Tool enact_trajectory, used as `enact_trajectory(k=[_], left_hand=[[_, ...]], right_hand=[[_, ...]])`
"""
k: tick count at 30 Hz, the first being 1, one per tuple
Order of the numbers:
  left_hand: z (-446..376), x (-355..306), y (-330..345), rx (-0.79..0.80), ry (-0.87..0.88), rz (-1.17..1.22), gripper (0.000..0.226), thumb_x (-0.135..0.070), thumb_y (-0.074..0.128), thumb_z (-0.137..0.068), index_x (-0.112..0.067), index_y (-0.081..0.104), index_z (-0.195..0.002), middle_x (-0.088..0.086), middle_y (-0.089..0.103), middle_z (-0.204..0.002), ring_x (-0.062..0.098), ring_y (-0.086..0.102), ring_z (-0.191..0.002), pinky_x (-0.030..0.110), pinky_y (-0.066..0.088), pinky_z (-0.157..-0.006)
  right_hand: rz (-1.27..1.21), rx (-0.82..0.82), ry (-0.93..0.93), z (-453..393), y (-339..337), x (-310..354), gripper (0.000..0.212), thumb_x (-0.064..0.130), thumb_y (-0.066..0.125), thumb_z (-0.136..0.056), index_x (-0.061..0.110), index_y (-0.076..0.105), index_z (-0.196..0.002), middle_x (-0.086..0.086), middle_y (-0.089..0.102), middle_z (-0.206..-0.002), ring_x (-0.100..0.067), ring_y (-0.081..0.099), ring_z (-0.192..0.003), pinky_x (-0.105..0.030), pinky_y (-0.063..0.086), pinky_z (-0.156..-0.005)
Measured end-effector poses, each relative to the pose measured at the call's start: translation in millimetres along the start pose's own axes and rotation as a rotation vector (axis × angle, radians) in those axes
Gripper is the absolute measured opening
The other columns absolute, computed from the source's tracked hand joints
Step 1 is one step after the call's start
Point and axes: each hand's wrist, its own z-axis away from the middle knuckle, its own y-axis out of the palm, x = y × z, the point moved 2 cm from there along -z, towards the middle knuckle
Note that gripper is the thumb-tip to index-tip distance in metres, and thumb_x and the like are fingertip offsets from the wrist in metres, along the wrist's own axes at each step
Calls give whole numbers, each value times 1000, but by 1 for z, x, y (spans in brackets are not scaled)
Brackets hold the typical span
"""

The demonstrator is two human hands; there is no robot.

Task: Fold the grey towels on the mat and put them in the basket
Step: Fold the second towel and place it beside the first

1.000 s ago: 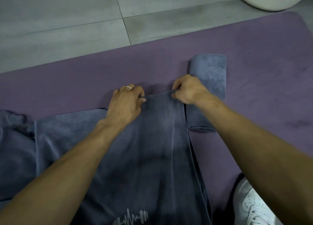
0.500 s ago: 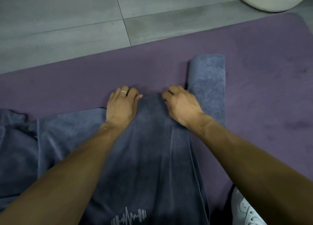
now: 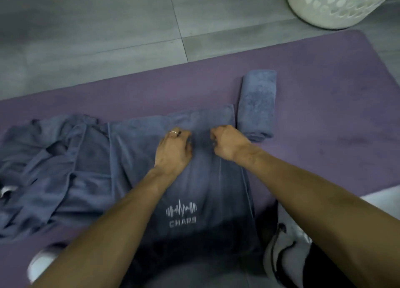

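Both hands have drawn nearer along the logo towel (image 3: 194, 192): left hand (image 3: 173, 151) and right hand (image 3: 227, 143) bunch its cloth. One rolled towel (image 3: 257, 103) done; crumpled towel (image 3: 49, 168) left; basket (image 3: 333, 6) unfilled.

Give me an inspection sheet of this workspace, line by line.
Surface: purple mat on grey tiled floor.
Job's things: logo towel spread flat; folded towel beside its right edge; crumpled towels at left; white basket off the mat, top right, contents not visible.
Clutter: nothing seen.
Grips: left hand and right hand both on the logo towel, fingers curled; whether they pinch it is unclear.
Cables: nothing seen.
Surroundings: white shoes at the lower edge.
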Motion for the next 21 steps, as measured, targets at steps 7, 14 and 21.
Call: enact_trajectory(k=[7,14,21], left_hand=[[131,-17,16,120,-148,154,16,-18,53,-88,-18,64,-100,5,63,-104,27,63,-93,38,52,-79],[215,-35,71,367,104,38,27,-20,57,-87,-21,65,-112,1,58,-118,23,57,-107,35,49,-88],[237,-32,92,547,130,-173,50,-31,56,-90,-29,46,-139,2,25,-155,28,32,-136,38,38,-107]], right_hand=[[-405,-150,336,150,64,-25,20,6,57,-84,9,71,-98,-9,72,-106,-27,64,-104,-25,46,-93],[-605,-197,578,231,136,-58,23,13,62,-85,7,63,-107,-15,69,-102,-33,64,-99,-32,49,-87],[-898,-85,561,227,164,-84,29,8,76,-74,19,57,-92,-2,67,-91,-22,65,-85,-35,56,-84]])
